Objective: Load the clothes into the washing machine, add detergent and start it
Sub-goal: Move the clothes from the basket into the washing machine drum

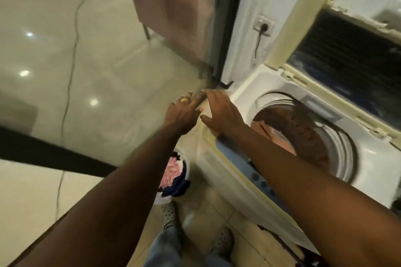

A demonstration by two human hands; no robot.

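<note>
A white top-loading washing machine (245,97) fills the right side, its lid (288,24) raised. Reddish and salmon clothes (288,128) lie in the drum. A white basket (161,200) holding pink and dark blue clothes (173,173) stands on the floor at the machine's left front corner. My left hand (184,112), a ring on one finger, reaches forward with fingers spread just left of the machine's corner. My right hand (221,110) hovers over the machine's left rim, fingers apart, holding nothing. The picture is blurred by motion. No detergent is in view.
A glass panel with a dark frame (225,28) stands left of the machine. A wall socket with a plugged black cable (263,26) sits behind it. The control strip with blue buttons (258,180) runs along the machine's front. My feet (171,214) stand on beige tiles.
</note>
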